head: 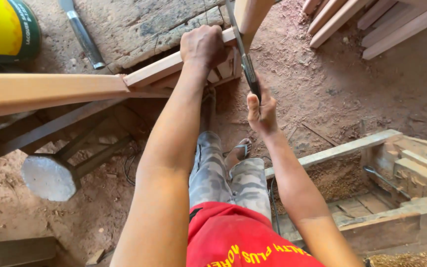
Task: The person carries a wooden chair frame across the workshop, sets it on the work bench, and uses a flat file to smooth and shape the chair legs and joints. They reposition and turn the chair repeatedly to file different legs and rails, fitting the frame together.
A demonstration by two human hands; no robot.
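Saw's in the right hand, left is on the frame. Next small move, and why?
Probably a short, light saw stroke. The right hand grips the handsaw by its handle, blade set against the upright wooden piece, while the left hand presses down on the slatted wooden frame, so the work looks braced.

1. Shirt (233, 242): red, with yellow lettering.
2. Trousers (218, 170): grey camouflage.
3. Can (6, 27), far left: yellow and green.
4. Planks (366, 22), far right: pale reddish (like the dirt floor (332, 84)).
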